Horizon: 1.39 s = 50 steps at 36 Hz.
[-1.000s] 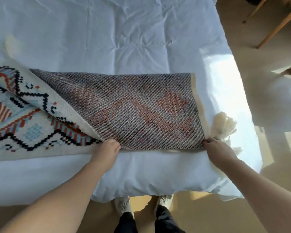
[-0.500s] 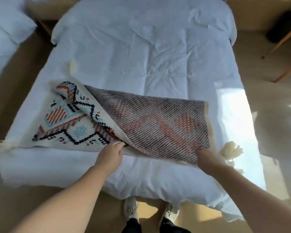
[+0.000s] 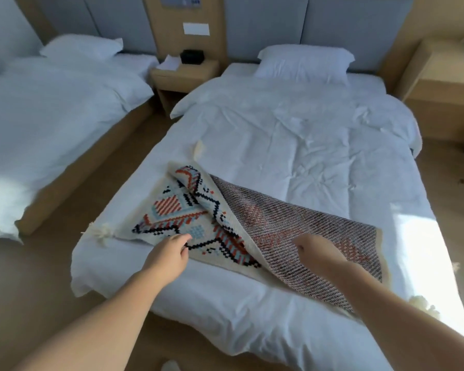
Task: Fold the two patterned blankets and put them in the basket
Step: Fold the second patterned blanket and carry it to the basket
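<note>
A: Starting at the left grip (image 3: 169, 254)?

B: Fingers loosely curled, thumb close to them, nothing visible between. Poised over the near edge of the patterned blanket (image 3: 172, 210), above its coloured face. Touching or just clear of it: hard to say.

A: And the right grip (image 3: 318, 253)?

B: Back of the hand toward the camera, fingers turned down and hidden. Impossible to tell whether clasping cloth or merely resting. Placed over the turned-over flap (image 3: 332, 231), dark woven underside up.

A: Lay of the blanket as a whole?

B: Spread across the foot end of the bed (image 3: 292, 135). Flap on the right, a triangle of red, blue and black pattern left showing beside it. Cream tassel (image 3: 102, 232) at the near left corner, another at the far corner, a third near the right edge by the sunlit patch.

A: Farther out?

B: Rumpled white duvet, then a pillow (image 3: 303, 62) against the headboard. Wooden nightstand (image 3: 184, 74) between this bed and a second bed (image 3: 51, 103) to the left, a black box (image 3: 192, 56) on top.
</note>
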Each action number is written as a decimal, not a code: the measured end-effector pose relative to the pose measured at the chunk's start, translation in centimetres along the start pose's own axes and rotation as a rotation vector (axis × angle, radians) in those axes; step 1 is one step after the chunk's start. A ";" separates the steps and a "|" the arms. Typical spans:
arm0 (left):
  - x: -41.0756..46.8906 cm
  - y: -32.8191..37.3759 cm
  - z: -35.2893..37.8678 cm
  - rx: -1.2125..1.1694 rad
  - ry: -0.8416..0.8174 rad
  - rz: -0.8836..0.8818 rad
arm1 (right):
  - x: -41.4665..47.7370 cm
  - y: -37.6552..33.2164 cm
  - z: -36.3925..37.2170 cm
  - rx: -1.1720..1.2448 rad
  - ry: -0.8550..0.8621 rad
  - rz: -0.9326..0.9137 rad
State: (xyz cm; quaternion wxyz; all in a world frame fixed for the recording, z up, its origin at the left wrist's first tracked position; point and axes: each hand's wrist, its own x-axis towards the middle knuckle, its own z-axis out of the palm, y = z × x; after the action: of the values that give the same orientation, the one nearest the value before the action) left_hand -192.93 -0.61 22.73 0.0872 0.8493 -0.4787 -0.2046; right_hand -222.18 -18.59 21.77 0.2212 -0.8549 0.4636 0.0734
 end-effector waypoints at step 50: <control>41.7 -16.6 -4.7 0.234 -0.288 0.586 | 32.6 -21.4 11.4 0.172 -0.091 0.417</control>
State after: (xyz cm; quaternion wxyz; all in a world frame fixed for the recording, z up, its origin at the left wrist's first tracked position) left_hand -158.89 -27.50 10.25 -0.0242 0.6426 -0.7298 -0.2322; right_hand -185.34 -28.16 7.46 0.2941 -0.7143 0.6243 0.1163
